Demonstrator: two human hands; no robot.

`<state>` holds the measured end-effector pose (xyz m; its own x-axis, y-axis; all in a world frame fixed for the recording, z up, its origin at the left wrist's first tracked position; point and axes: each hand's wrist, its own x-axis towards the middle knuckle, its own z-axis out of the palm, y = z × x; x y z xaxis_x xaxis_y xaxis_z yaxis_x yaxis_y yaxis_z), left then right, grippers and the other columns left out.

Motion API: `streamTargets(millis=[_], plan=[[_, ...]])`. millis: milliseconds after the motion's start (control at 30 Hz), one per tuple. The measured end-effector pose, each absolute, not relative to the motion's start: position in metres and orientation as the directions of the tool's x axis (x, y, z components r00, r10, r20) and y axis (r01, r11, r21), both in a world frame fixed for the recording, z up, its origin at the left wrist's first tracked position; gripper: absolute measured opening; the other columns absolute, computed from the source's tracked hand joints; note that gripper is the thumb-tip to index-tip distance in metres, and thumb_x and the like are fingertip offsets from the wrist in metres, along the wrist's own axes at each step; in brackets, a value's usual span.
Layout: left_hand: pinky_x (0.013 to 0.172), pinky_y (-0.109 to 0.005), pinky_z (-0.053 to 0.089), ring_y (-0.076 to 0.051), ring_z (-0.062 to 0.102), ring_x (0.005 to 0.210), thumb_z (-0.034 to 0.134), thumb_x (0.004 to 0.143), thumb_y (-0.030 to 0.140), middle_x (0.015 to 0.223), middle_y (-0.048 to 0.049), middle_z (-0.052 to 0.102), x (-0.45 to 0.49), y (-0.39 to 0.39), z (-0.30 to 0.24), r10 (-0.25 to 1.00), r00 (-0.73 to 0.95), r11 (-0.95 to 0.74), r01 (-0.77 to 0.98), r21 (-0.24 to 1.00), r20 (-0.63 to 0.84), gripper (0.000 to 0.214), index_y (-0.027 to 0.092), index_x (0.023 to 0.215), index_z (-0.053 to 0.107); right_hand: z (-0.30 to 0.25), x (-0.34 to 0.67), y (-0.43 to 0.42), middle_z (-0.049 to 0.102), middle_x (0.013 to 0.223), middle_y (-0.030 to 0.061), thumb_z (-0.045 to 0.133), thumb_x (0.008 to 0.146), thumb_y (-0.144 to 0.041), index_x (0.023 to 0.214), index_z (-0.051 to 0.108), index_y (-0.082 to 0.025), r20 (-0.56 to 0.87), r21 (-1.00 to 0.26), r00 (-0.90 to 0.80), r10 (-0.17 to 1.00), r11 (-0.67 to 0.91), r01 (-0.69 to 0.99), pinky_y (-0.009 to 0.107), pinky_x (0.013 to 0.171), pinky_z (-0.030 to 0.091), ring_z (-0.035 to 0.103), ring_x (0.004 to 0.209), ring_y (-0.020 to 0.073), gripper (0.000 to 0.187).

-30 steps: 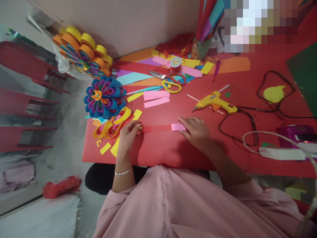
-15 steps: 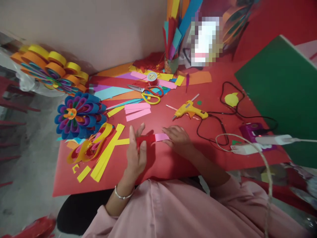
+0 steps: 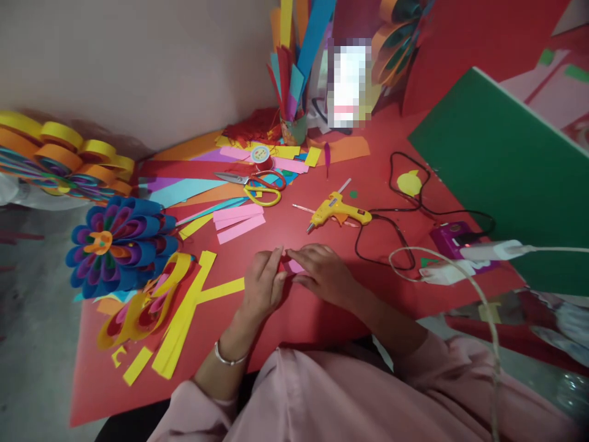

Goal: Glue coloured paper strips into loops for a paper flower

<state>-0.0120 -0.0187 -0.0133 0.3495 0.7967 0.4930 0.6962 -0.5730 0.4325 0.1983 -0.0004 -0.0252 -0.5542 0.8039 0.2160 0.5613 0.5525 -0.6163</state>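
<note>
My left hand and my right hand are close together over the near part of the red table. A pink paper strip shows between the thumb and fingers of my right hand. My left hand is closed around the red paper strip that lies against the pink one; most of it is hidden. Just left of my left hand is a yellow paper strip, touching a pile of longer yellow strips. Several pink strips lie beyond my hands.
A yellow glue gun with a black cord rests ahead to the right. Scissors and a thread spool lie farther back. Paper flowers stand left. A purple power strip and a green board are at right.
My left hand has gone from spread fingers to closing in at the paper, and my hands are nearer each other. More of the red strip is covered. The camera view has shifted.
</note>
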Motion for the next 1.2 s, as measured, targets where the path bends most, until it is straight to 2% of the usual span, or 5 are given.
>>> streamTargets(millis=[167,300,500,667,1200], plan=[[0.088,-0.038,0.053,-0.024,0.059,0.102,0.039,0.11,0.033,0.112,-0.0147,0.064,-0.016,-0.018,-0.014,0.801,0.354,-0.581,0.658,0.48,0.484,0.05,0.016,0.156,0.046,-0.01,0.211,0.001,0.071,0.132,0.0094,0.048,0.103,-0.022,0.143,0.059,-0.026,0.388,-0.723,-0.416,0.822,0.551,0.416,0.045,0.103,0.053,0.065,0.12,0.0245,0.042],[0.085,-0.039,0.053,-0.024,0.059,0.098,0.038,0.108,0.027,0.108,-0.0145,0.064,-0.013,-0.019,-0.014,0.792,0.371,-0.595,0.647,0.478,0.484,0.05,0.016,0.156,0.045,0.004,0.23,0.011,0.072,0.131,0.0102,0.047,0.102,-0.02,0.141,0.06,-0.025,0.473,-0.593,-0.195,0.859,0.475,0.65,0.046,0.109,0.05,0.065,0.123,0.0266,0.042],[0.091,-0.041,0.054,-0.026,0.064,0.103,0.047,0.107,0.027,0.112,-0.0151,0.071,-0.008,-0.018,-0.015,0.754,0.399,-0.625,0.68,0.384,0.522,0.044,0.016,0.15,0.048,0.017,0.249,0.042,0.062,0.142,0.024,0.056,0.099,-0.039,0.148,0.051,-0.012,0.265,-0.26,-0.058,0.963,0.129,0.957,0.054,0.097,0.046,0.057,0.122,0.0405,0.057],[0.094,-0.041,0.056,-0.026,0.067,0.109,0.056,0.105,0.032,0.113,-0.0131,0.072,-0.006,-0.018,-0.014,0.809,0.337,-0.562,0.681,0.469,0.481,0.028,0.019,0.13,0.058,0.003,0.251,0.056,0.069,0.12,0.0241,0.059,0.097,-0.056,0.138,0.057,-0.01,0.205,-0.151,-0.02,0.979,0.052,0.987,0.046,0.086,0.042,0.057,0.109,0.0381,0.061],[0.092,-0.042,0.056,-0.024,0.063,0.104,0.053,0.102,0.02,0.11,-0.0126,0.068,-0.003,-0.02,-0.013,0.819,0.361,-0.563,0.655,0.504,0.445,0.021,0.018,0.122,0.057,-0.01,0.269,0.05,0.061,0.116,0.0142,0.072,0.089,-0.045,0.132,0.065,-0.022,0.274,-0.448,0.06,0.96,0.072,0.891,0.047,0.093,0.053,0.062,0.108,0.0324,0.049]])
